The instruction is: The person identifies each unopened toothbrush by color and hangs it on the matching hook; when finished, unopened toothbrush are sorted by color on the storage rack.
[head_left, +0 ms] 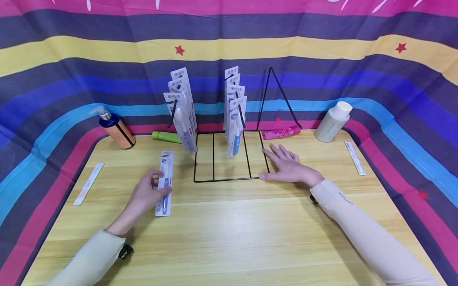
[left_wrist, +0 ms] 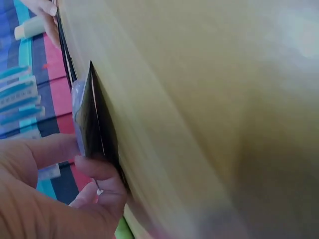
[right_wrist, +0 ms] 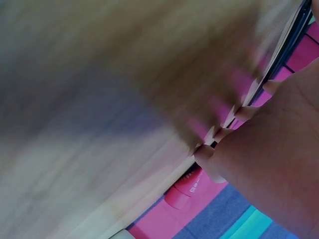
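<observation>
Two hands are seen over the wooden table (head_left: 229,238). By the left hand (head_left: 144,195) a packaged toothbrush (head_left: 165,183) is grasped at its long edge, thumb on one side and fingers on the other, and the pack lies on the table left of the black wire rack (head_left: 229,159). The right hand (head_left: 286,165) is laid flat with straight fingers and nothing inside it, pressing beside the right edge of the rack base. For the lifting of the pack, it is judged that the pinch should be kept firm and near the middle, so that the thin card is not bent, and the rack should be held steady by the flat hand. More packs (head_left: 234,115) are hung on the rack hooks. Only in the head view is the whole layout shown: pump bottle (head_left: 116,129), white bottle (head_left: 332,121), green tube (head_left: 166,137) and pink tube (head_left: 280,132). From the left wrist view it is shown that the pack (left_wrist: 94,124) is already raised on its edge off the wood, which is hard to read from above. In the right wrist view the fingertips (right_wrist: 244,113) are seen against the wire, though much is blurred.
</observation>
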`<control>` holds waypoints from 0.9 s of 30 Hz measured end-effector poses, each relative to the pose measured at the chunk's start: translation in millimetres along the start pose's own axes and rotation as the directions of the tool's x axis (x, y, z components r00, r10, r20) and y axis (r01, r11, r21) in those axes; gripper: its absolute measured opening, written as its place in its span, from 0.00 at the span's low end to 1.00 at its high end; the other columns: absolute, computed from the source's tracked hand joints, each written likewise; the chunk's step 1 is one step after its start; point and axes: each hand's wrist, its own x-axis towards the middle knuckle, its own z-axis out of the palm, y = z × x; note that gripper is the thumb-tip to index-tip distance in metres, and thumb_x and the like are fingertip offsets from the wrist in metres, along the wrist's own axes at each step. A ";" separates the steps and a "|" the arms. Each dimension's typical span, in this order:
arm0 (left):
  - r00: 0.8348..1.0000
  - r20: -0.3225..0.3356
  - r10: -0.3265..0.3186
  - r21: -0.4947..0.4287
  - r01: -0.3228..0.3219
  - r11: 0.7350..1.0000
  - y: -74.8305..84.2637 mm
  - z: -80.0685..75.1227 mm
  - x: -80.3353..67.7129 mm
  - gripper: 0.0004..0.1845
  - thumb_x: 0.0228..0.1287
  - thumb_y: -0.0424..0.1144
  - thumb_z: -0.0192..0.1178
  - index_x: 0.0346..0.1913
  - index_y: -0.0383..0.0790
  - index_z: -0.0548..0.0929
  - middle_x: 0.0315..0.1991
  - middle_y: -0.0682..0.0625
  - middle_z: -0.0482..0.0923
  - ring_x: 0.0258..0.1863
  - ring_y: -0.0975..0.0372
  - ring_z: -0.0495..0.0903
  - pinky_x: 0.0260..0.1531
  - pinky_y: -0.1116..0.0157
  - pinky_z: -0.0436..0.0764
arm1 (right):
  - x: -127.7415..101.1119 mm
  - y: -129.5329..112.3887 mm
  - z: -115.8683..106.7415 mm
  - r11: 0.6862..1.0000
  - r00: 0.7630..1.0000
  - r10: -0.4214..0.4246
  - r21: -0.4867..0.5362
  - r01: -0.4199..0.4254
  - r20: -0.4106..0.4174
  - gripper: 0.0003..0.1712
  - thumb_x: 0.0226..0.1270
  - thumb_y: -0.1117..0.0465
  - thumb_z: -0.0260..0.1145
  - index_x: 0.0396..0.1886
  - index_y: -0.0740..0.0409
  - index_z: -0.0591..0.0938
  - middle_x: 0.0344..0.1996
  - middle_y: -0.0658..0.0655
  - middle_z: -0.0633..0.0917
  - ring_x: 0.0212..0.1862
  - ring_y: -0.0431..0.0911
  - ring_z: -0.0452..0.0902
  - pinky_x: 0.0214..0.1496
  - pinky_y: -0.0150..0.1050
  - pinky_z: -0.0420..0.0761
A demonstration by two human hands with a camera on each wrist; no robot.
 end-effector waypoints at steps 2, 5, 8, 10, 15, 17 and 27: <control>1.000 -0.024 -0.006 -0.005 0.006 1.000 -4.1 -4.1 0.4 0.29 0.75 0.35 0.69 0.72 0.28 0.72 0.47 0.38 0.77 0.37 0.54 0.79 0.31 0.62 0.82 | -0.2 -0.2 -0.1 1.000 1.000 -0.004 0.008 0.004 0.001 0.63 0.72 0.24 0.64 0.93 0.47 0.48 0.90 0.60 0.40 0.87 0.66 0.26 0.78 0.77 0.39; 0.999 -0.049 -0.002 -0.047 -0.001 0.999 -9.9 -10.2 2.0 0.24 0.79 0.32 0.63 0.71 0.26 0.74 0.47 0.39 0.77 0.37 0.56 0.76 0.29 0.65 0.79 | -0.5 -0.5 -0.3 1.000 1.000 -0.008 0.014 0.008 0.001 0.63 0.72 0.24 0.64 0.92 0.47 0.48 0.90 0.61 0.40 0.87 0.65 0.27 0.78 0.77 0.38; 0.999 -0.042 -0.012 -0.138 0.006 0.990 -14.0 -16.0 3.9 0.22 0.81 0.27 0.57 0.72 0.24 0.73 0.50 0.38 0.77 0.37 0.59 0.76 0.29 0.66 0.82 | -0.5 -0.8 -0.3 1.000 1.000 -0.009 0.018 0.009 0.001 0.63 0.72 0.24 0.65 0.92 0.48 0.48 0.90 0.61 0.41 0.87 0.66 0.27 0.78 0.77 0.38; 0.999 -0.040 -0.019 -0.197 0.011 0.980 -14.7 -19.3 5.1 0.23 0.81 0.25 0.55 0.74 0.24 0.72 0.52 0.39 0.77 0.37 0.61 0.76 0.31 0.67 0.83 | -0.6 -0.9 -0.4 1.000 1.000 -0.007 0.018 0.007 -0.001 0.63 0.72 0.24 0.65 0.92 0.48 0.48 0.90 0.61 0.41 0.87 0.66 0.27 0.78 0.77 0.38; 0.988 -0.154 0.007 -0.282 -0.051 0.958 -7.9 -26.6 4.1 0.23 0.79 0.24 0.56 0.73 0.28 0.74 0.50 0.48 0.78 0.31 0.67 0.75 0.25 0.70 0.79 | -0.3 -1.3 -0.3 1.000 1.000 -0.003 0.012 0.003 -0.001 0.63 0.72 0.24 0.64 0.92 0.48 0.48 0.90 0.61 0.41 0.87 0.66 0.27 0.78 0.77 0.39; 0.972 -0.232 0.034 -0.324 -0.110 0.940 -2.3 -28.2 2.5 0.22 0.78 0.23 0.57 0.70 0.30 0.77 0.47 0.52 0.80 0.28 0.68 0.74 0.22 0.72 0.76 | -0.2 -1.5 -0.3 1.000 1.000 -0.002 0.013 0.002 0.000 0.63 0.72 0.24 0.64 0.92 0.48 0.48 0.90 0.60 0.41 0.87 0.66 0.27 0.78 0.77 0.39; 0.828 -0.501 0.251 -0.440 -0.493 0.750 39.1 -21.3 -18.7 0.16 0.75 0.22 0.63 0.61 0.31 0.86 0.42 0.47 0.87 0.30 0.63 0.79 0.21 0.75 0.73 | 0.1 -0.7 -0.3 1.000 1.000 -0.002 0.012 0.002 0.002 0.63 0.72 0.24 0.65 0.92 0.48 0.48 0.90 0.61 0.40 0.87 0.66 0.27 0.78 0.77 0.39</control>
